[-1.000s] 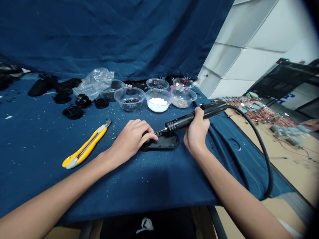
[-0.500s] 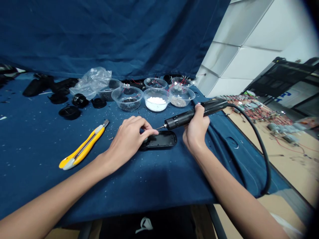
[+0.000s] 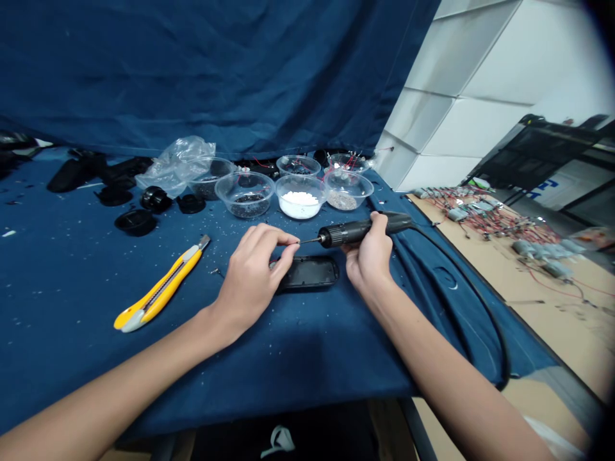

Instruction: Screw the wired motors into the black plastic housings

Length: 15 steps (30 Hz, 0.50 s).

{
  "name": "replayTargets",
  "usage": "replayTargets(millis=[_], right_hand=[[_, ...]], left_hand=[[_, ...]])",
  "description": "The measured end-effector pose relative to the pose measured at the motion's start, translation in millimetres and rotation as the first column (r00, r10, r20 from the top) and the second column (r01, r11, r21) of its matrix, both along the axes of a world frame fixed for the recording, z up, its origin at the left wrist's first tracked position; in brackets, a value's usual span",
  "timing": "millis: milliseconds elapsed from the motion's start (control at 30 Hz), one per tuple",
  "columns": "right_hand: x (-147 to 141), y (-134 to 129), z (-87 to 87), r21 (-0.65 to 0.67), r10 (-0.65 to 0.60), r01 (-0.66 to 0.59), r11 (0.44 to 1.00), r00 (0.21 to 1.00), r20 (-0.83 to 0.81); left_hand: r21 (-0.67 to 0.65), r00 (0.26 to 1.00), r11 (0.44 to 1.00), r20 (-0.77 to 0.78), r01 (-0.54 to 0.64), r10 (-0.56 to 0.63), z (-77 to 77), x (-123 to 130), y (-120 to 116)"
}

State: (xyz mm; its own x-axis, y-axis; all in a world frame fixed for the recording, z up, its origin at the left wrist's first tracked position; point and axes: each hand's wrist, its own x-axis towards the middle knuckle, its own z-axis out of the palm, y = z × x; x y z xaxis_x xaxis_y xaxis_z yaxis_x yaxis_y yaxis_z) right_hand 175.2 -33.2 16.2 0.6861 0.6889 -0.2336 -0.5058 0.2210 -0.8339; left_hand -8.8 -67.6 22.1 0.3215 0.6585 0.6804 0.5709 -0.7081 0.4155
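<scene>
We grip the powered driver [image 3: 343, 234] in our right hand [image 3: 372, 259]; our left hand [image 3: 250, 272] pinches the bit [image 3: 310, 240] at its tip, any screw indiscernible. The black shell [image 3: 312, 273] lies open, uncovered.

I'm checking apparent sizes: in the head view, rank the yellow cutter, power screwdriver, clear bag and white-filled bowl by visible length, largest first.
1. Yellow cutter and power screwdriver: too alike in length to rank
2. Clear bag
3. White-filled bowl
</scene>
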Motion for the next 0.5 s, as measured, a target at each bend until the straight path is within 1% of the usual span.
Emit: replayTargets(millis=[67, 133, 367, 500], right_hand=[[-0.7, -0.3, 0.0, -0.001, -0.010, 0.010, 1.000, 1.000, 0.002], [-1.7, -0.9, -0.8, 0.001, -0.011, 0.011, 1.000, 1.000, 0.003], [-5.9, -3.0, -3.4, -0.012, -0.005, 0.005, 1.000, 1.000, -0.020], [-7.4, -3.5, -3.9, -0.017, 0.014, -0.015, 1.000, 0.999, -0.044]], left_hand=[[-0.017, 0.999, 1.000, 0.051, -0.016, 0.016, 1.0, -0.3, 1.6], [-0.014, 0.998, 1.000, 0.063, -0.015, 0.016, 1.8, -0.3, 2.3], [0.102, 0.999, 0.994, 0.005, 0.045, -0.045, 0.6, -1.0, 0.6], [0.139, 0.999, 0.989, -0.005, 0.041, -0.041, -0.5, -0.2, 0.1]])
